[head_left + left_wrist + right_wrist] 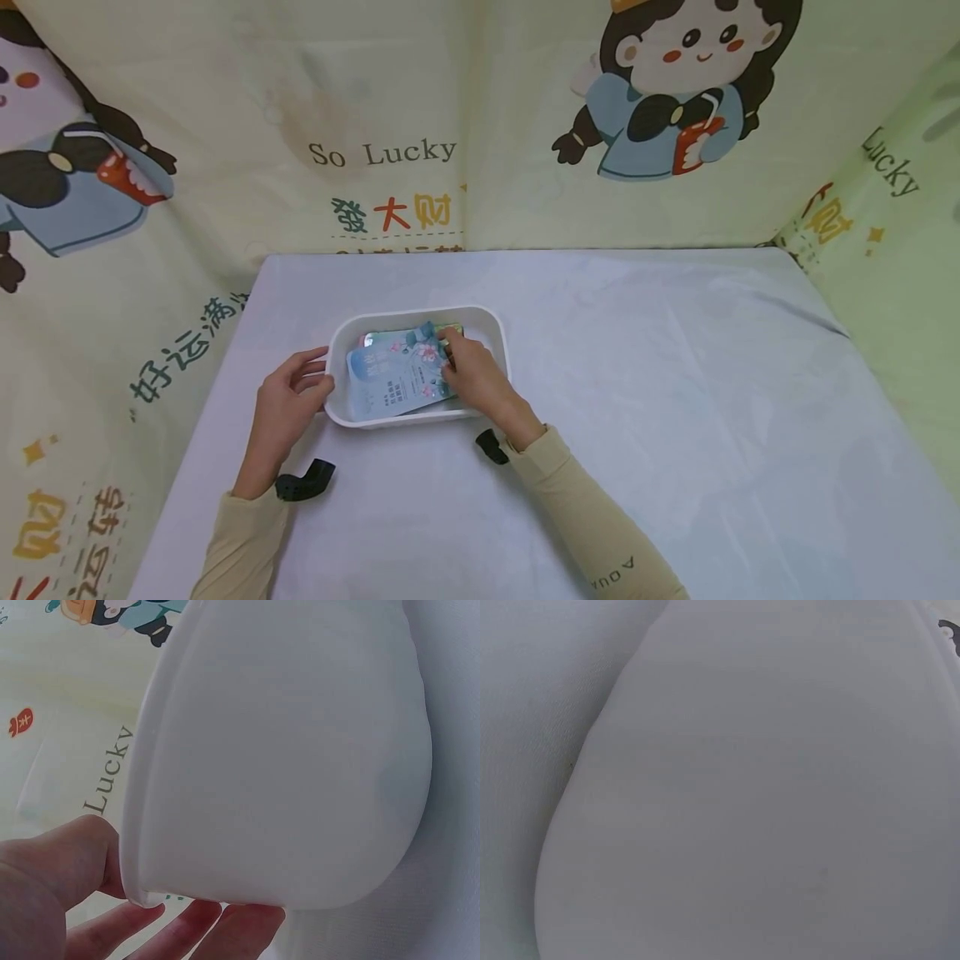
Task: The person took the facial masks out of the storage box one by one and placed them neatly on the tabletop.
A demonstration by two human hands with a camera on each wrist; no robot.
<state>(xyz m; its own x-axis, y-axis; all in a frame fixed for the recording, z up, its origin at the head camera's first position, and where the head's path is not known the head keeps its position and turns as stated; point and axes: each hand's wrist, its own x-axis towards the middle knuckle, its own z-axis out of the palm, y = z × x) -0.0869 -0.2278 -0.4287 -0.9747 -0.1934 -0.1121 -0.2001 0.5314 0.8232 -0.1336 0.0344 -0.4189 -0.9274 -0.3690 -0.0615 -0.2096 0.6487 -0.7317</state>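
A white oblong tray [491,321] stands on the table, with flat packets lying inside it. Uppermost is a pale blue packet [386,383] printed with pink flowers and dark lettering. Beneath it, the edge of another packet [375,337] shows green and gold. My left hand [288,392] holds the tray's left end. In the left wrist view, the thumb hooks over the tray rim [133,802] and the fingers lie against the outer wall. Reaching over the tray's right side, my right hand [480,371] pinches the blue packet's right edge. The right wrist view shows mostly the tray's outer wall [780,787].
A white cloth covers the table [675,400], which stretches away to the right of the tray. Behind it hangs a printed curtain [525,208] with cartoon figures and lettering. Black wrist mounts [306,481] sit at both sleeves.
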